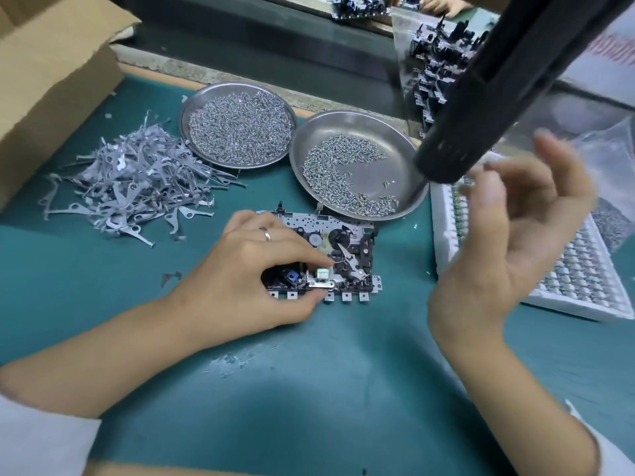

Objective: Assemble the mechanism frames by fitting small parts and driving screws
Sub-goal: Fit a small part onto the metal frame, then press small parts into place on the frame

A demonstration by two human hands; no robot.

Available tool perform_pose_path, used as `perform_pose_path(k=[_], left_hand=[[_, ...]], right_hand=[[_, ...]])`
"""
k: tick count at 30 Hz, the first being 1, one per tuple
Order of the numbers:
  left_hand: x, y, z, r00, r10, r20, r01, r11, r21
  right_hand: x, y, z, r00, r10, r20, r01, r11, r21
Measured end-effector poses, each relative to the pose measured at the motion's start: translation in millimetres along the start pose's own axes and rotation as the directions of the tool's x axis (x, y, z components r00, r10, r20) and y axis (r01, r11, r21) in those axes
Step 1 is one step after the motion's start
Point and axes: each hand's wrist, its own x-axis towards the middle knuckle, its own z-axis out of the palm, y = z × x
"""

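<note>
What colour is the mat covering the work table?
Teal green; the mat shows plainly in the head view.

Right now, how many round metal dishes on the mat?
2. The left dish sits behind the pile of levers, heaped with springs. The right dish sits behind the mechanism frame, part full of screws. None seem hidden.

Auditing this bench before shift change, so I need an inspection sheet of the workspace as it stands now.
Surface: green mat, small metal scraps scattered on it.
Job's things: mechanism frame flat on the mat; two steel dishes, springs and screws; lever pile; black screwdriver hanging above.
Clutter: cardboard box, white parts tray, plastic bag.
Grippers: left hand pinches a part on the frame; right hand raised, blurred, fingers loosely curled.
Cables: nothing seen.
Surroundings: conveyor, stacked frames.
</note>
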Motion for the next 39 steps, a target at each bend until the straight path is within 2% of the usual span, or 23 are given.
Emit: perform_pose_path(k=[2,3,5,7,9,10,12,15,19,23,28,32,34,37,39], left_hand=[[1,0,0,1.0,0.0,-0.008,0.0,1.0,0.005],[2,1,-1,1.0,-0.008,-0.022,0.008,1.0,-0.006],[5,3,-4,0.996,-0.034,-0.08,0.031,0.998,-0.05],[7,3,-6,0.983,-0.081,-0.165,0.066,0.993,-0.094],[9,2,-7,0.953,-0.169,-0.249,0.133,0.979,-0.157],[9,1,-7,0.938,-0.206,-0.278,0.159,0.971,-0.18],[10,-1,-7,0.924,-0.23,-0.306,0.18,0.966,-0.183],[11,-3,-5,0.921,-0.233,-0.313,0.185,0.967,-0.176],[9,-3,-3,0.94,-0.151,-0.306,0.121,0.986,-0.115],[7,-2,1,0.966,-0.036,-0.255,0.032,0.999,-0.02],[6,-3,4,0.968,0.058,-0.243,-0.052,0.998,0.029],[5,-7,5,0.971,0.057,-0.231,-0.048,0.998,0.042],[5,-10,5,0.974,0.04,-0.221,-0.031,0.999,0.044],[4,-12,5,0.978,0.02,-0.208,-0.01,0.999,0.051],[5,-11,4,0.979,0.013,-0.202,0.0,0.998,0.065]], right_hand=[[-15,4,-7,0.996,0.02,-0.09,-0.029,0.995,-0.098],[-23,6,-8,0.998,0.036,-0.042,-0.042,0.987,-0.154],[-39,8,-4,0.963,0.071,0.258,0.018,0.944,-0.328],[-52,8,6,0.811,0.104,0.576,0.225,0.853,-0.471],[-57,8,14,0.656,0.128,0.744,0.469,0.704,-0.534],[-58,7,16,0.612,0.142,0.778,0.552,0.628,-0.549],[-60,2,15,0.57,0.17,0.804,0.628,0.54,-0.56],[-65,-10,6,0.531,0.21,0.821,0.649,0.522,-0.554],[-75,-31,-13,0.562,0.212,0.799,0.623,0.527,-0.578],[-86,-44,-47,0.603,0.246,0.759,0.602,0.483,-0.635],[-86,-59,-113,0.701,0.292,0.651,0.525,0.407,-0.747],[-78,-62,-168,0.803,0.322,0.501,0.443,0.239,-0.864],[-71,-58,-195,0.849,0.329,0.414,0.398,0.117,-0.91],[-55,-50,-234,0.874,0.451,0.18,0.245,-0.09,-0.965],[-45,-46,-251,0.867,0.498,-0.001,0.134,-0.235,-0.963]])
